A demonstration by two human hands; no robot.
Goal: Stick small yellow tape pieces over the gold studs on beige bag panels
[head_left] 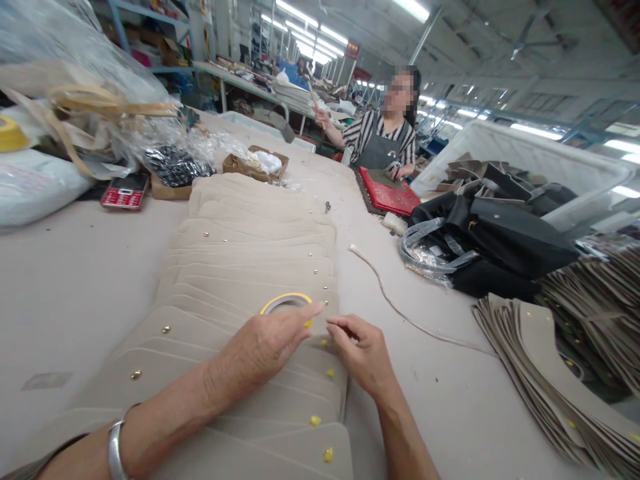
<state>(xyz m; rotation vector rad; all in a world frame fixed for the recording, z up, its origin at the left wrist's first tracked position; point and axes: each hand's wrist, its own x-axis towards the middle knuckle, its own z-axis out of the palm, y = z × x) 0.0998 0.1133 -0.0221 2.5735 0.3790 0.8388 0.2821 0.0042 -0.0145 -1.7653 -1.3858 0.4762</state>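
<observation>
A long overlapping row of beige flat pieces (240, 267) with small metal studs lies on the table in front of me. A roll of yellow tape (283, 301) rests on them. My left hand (265, 347) lies on the pieces beside the roll, index finger stretched toward the right edge and touching a small yellow bit. My right hand (361, 350) sits at the pieces' right edge, fingers curled in a pinch; what they hold is too small to make out. Several yellow dots (315, 420) mark the nearer pieces.
A stack of taupe pieces (550, 373) fans out at right, with black bags (500, 240) and a white bin (550, 160) behind. A cord (400, 310) crosses the table. Plastic bags, a small box (255, 167) and a red phone (124, 193) sit at left. Another person works at a red mat (390, 193).
</observation>
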